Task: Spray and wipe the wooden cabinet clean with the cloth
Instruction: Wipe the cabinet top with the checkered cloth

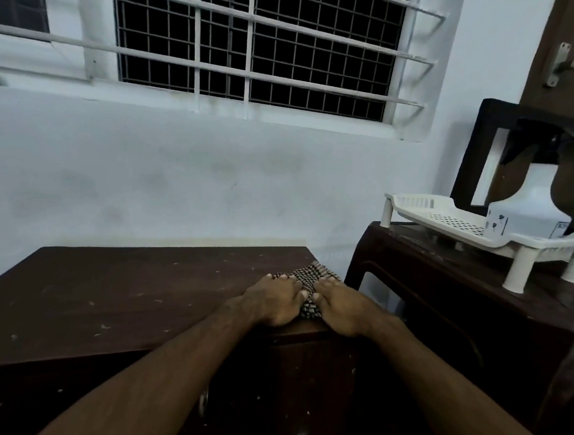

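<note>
I am seeing both hands pressing flat on cloth point(310, 280) | left hand point(274, 301), right hand point(344, 308), fingers straight | cloth lying at cabinet point(120, 297) top's right corner

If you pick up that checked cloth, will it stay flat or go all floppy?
Probably floppy: the brown-and-white checked cloth already bunches into folds between the left hand and right hand pressing it on the dark wooden cabinet. It looks thin, so likely light. Pushed, it should slide and wrinkle, not roll.

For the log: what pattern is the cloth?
A small dark-and-cream check on the cloth, seen in the head view.
</note>
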Motion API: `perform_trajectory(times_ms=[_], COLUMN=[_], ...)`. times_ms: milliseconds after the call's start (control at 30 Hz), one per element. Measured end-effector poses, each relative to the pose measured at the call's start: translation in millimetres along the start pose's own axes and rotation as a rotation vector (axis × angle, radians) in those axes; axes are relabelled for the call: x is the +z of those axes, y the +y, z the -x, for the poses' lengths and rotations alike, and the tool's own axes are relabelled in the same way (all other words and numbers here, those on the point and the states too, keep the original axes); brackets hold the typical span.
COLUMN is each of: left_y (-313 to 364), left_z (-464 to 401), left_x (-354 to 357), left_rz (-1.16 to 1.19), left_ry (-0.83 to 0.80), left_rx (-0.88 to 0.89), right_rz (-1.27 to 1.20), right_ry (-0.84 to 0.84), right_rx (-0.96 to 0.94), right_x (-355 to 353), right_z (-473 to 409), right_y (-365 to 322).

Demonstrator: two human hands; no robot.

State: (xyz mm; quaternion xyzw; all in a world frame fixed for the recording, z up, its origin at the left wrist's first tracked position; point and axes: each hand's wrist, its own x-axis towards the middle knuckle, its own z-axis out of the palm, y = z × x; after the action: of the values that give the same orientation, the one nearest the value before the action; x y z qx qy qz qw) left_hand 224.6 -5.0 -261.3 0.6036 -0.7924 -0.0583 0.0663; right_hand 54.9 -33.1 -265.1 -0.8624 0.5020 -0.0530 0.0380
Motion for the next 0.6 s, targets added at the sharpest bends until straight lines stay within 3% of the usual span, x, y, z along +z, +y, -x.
perform_trajectory(times_ms=[600], left_y=[-88], left_z=[-153], left_x=[-17], left_rz=[0.023], left_ry=[0.014], left_rx=[-0.161], right_rz=[0.003], right_ry=[-0.047], right_rx=[0.049], right_x=[-7], right_z=[-182], right_y=[25])
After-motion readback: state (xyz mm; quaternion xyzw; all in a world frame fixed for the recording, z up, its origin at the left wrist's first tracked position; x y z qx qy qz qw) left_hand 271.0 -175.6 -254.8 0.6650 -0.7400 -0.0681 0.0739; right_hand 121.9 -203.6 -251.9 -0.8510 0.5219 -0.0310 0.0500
